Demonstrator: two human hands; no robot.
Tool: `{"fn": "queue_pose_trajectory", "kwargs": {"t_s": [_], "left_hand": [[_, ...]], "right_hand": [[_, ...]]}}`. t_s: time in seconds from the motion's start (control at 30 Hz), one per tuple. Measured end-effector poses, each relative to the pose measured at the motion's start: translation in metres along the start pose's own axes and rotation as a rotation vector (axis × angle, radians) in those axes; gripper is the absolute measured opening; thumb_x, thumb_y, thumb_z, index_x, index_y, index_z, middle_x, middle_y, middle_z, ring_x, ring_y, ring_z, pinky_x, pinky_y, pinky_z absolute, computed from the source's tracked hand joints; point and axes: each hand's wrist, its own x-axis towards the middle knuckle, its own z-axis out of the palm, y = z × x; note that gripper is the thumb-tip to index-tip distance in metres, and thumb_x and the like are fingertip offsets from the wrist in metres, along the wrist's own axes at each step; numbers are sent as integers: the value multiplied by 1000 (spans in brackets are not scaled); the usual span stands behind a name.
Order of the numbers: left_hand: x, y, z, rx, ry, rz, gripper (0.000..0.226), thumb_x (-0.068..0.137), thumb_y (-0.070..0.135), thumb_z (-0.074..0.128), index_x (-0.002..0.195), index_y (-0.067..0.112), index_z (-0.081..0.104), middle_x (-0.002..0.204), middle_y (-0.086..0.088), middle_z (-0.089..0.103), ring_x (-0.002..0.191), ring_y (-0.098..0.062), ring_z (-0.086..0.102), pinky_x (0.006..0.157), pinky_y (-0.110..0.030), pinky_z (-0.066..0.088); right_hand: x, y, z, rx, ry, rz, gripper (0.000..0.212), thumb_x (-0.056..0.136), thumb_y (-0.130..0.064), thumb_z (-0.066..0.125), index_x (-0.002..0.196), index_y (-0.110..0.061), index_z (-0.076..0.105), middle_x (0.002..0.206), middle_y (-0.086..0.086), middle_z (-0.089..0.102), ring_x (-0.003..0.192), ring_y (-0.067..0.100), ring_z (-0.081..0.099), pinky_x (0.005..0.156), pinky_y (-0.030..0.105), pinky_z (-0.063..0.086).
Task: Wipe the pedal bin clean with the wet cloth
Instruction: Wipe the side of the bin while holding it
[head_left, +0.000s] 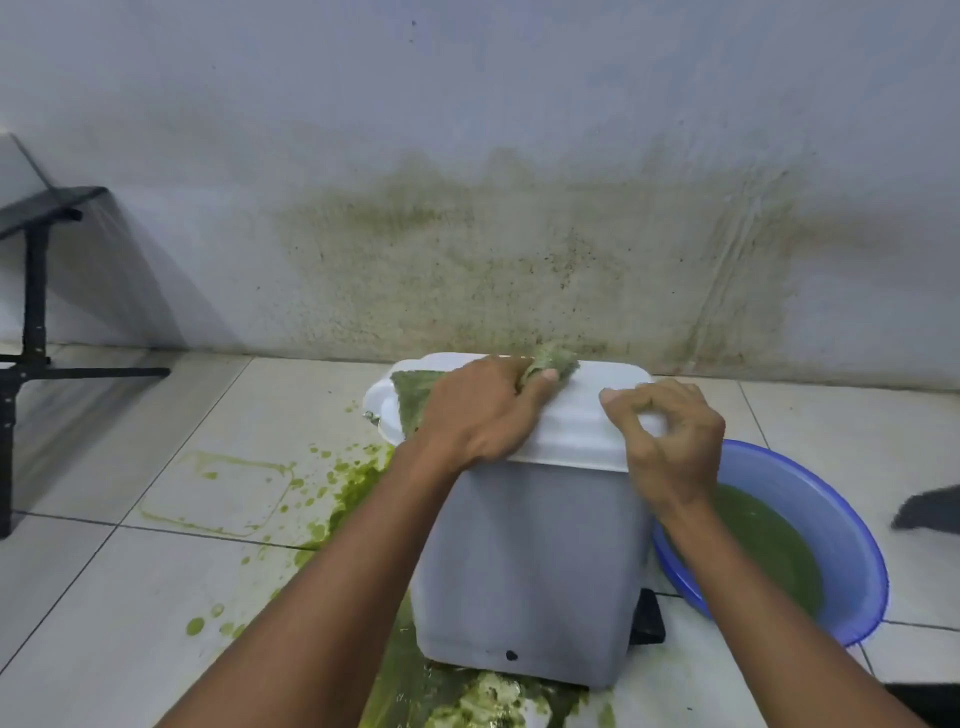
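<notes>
A grey pedal bin (524, 566) with a white lid (587, 415) stands on the tiled floor against the wall, its black pedal (649, 618) at the lower right. My left hand (478, 410) presses a green-stained wet cloth (553, 361) onto the left part of the lid; more of the cloth (413, 397) spreads under my wrist. My right hand (670, 441) rests on the lid's right front edge with its fingers curled over the rim.
A blue basin (836, 540) of green water sits right of the bin. Green splashes (343, 488) cover the floor left of and in front of it. The wall (519, 260) behind is green-stained. A black stand (36, 312) is at far left.
</notes>
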Motion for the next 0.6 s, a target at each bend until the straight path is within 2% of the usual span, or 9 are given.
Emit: {"fn": "queue_pose_trajectory", "kwargs": {"t_s": [0.07, 0.17, 0.23, 0.4, 0.5, 0.6], "left_hand": [[4, 3, -10, -51, -237, 90, 44, 105, 57, 34, 127, 33, 64, 128, -2, 67, 116, -26, 59, 95, -40, 45], [10, -20, -21, -11, -359, 81, 45, 107, 52, 34, 149, 39, 46, 154, 2, 49, 140, -24, 45, 115, -38, 34], [8, -45, -24, 95, -324, 19, 45, 108, 49, 31, 152, 44, 38, 159, 4, 41, 144, -24, 40, 118, -40, 30], [-14, -78, -23, 127, -160, -187, 47, 106, 51, 29, 148, 40, 46, 150, 1, 54, 133, -28, 51, 105, -42, 40], [-39, -78, -16, 121, -135, -185, 48, 106, 49, 28, 150, 38, 43, 152, 0, 51, 134, -29, 51, 106, -43, 41], [-61, -69, -3, 101, -128, -160, 59, 106, 55, 25, 159, 30, 26, 163, -2, 32, 146, -28, 35, 117, -44, 33]], "right_hand": [[-12, -13, 3, -220, 90, 1, 26, 77, -29, 74, 60, -20, 56, 69, -11, 60, 82, 20, 56, 68, 38, 49], [-46, -23, -4, -377, 126, -145, 24, 76, -26, 68, 64, -18, 49, 68, -7, 53, 74, 23, 49, 61, 39, 43], [-69, -23, -14, -406, 146, -248, 22, 77, -23, 67, 66, -16, 50, 68, -4, 51, 70, 24, 47, 60, 38, 40], [-76, -18, -20, -403, 149, -310, 15, 76, -19, 63, 67, -13, 53, 70, -2, 51, 69, 23, 44, 60, 35, 37], [-56, -3, -23, -360, 37, -340, 8, 76, -20, 55, 73, -12, 55, 77, -1, 53, 75, 24, 47, 63, 36, 40], [-24, 17, -26, -459, -129, -360, 19, 80, -22, 43, 87, -14, 58, 91, 0, 57, 90, 26, 50, 77, 39, 41]]}}
